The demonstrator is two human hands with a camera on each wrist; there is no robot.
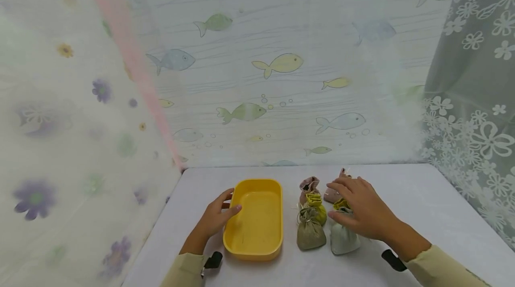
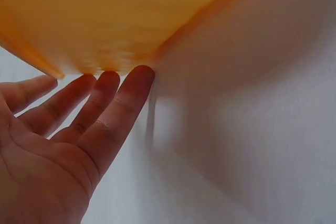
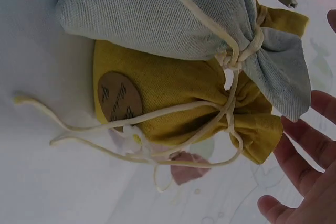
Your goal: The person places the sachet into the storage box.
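Note:
A deep yellow plastic tray (image 1: 257,220) stands on the white table. My left hand (image 1: 217,216) holds its left rim, thumb over the edge and fingers against the outer wall (image 2: 115,19). My right hand (image 1: 364,206) hovers over the right row of drawstring pouches, fingers spread and holding nothing. In that row are a light grey pouch (image 1: 344,238), a mustard yellow pouch (image 3: 157,87) and a pink pouch (image 1: 331,194), partly hidden by the hand. The left row has an olive-brown pouch (image 1: 311,235), a yellow pouch (image 1: 320,211) and a pink pouch (image 1: 309,186).
White cloth covers the table (image 1: 406,197). A fish-patterned curtain (image 1: 281,90) hangs behind it, with a flowered curtain (image 1: 80,144) at the left and a lace-patterned sheer one (image 1: 479,112) at the right. Pale cords (image 3: 184,111) trail from the pouches.

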